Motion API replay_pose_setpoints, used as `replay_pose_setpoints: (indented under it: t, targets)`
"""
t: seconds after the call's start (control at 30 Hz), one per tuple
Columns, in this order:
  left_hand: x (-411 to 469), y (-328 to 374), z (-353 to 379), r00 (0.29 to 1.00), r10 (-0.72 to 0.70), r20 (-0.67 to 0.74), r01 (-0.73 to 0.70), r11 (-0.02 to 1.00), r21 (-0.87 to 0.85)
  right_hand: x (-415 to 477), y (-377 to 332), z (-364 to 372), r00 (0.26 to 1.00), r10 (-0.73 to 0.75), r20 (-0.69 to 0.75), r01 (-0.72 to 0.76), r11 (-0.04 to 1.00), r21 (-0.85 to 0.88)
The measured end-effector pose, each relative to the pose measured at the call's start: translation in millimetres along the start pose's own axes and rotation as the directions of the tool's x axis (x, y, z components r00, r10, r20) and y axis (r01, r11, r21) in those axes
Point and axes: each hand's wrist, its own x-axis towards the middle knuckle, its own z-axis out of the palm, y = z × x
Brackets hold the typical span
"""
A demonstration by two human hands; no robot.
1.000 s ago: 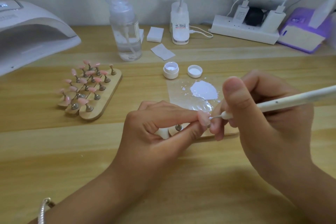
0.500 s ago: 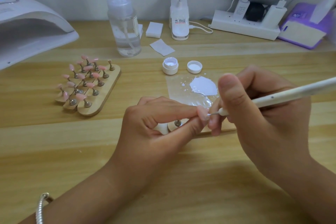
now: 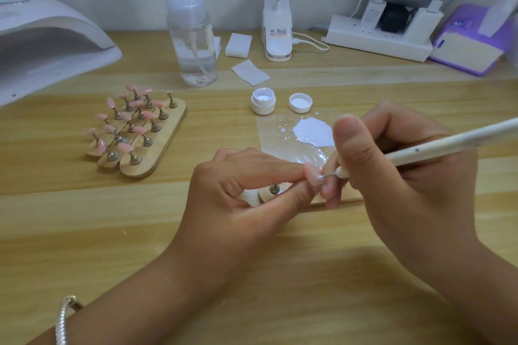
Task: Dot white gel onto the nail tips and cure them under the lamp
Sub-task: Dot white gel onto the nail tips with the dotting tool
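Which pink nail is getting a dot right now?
The nail tip pinched by the left hand, the dotting pen touching it; the others stand on the wooden rack.

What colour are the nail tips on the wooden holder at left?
Pink; the nail tips on the wooden holder show best in the head view.

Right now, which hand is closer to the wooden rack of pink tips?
Left. The left hand, pinching a nail tip, sits just right of the rack; the right hand, holding the dotting pen, is farther right.

Pink nail tip [image 3: 311,175] at centre, dotting pen [image 3: 420,148] point on it — white gel puddle [image 3: 314,131] just behind, lamp [image 3: 56,36] far left.
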Motion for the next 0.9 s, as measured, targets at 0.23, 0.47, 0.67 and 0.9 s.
replay_pose_setpoints:
  t: [0.23,0.47,0.67,0.9]
  targets:
    - [0.9,1.6,-0.8,1.000,0.012,0.009,-0.012,1.000,-0.002,-0.8,1.2,-0.5,1.000,-0.001,0.003,0.001,1.000,0.004]
    - [0.6,1.1,-0.6,1.000,-0.001,0.001,0.001,1.000,0.004,-0.1,2.3,-0.8,1.000,0.006,-0.010,-0.006,0.999,0.043]
    - [1.9,2.6,-1.2,1.000,0.008,0.020,-0.008,1.000,-0.004,0.6,1.3,0.1,0.999,0.007,-0.031,-0.005,0.998,0.059]
    - [0.6,2.2,-2.0,1.000,-0.006,0.004,0.006,1.000,0.001,2.6,-2.3,0.4,0.998,-0.001,-0.067,0.004,0.999,0.037]
